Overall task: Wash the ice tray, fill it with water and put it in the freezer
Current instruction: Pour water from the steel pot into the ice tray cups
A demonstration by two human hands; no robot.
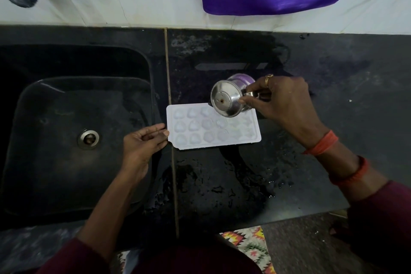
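the ice tray lies flat on the tabletop, long axis left-right, left hand touching its left end with straight fingers, right hand with its grip curled round a steel cup tipped over its right end.

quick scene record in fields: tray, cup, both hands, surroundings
ice tray: white, flat on the black counter, beside the sink
steel cup: tipped over the tray's far right corner, base toward camera
right hand: grips the cup
left hand: fingertips at the tray's left edge
counter: wet patches around the tray
pour: no stream can be made out
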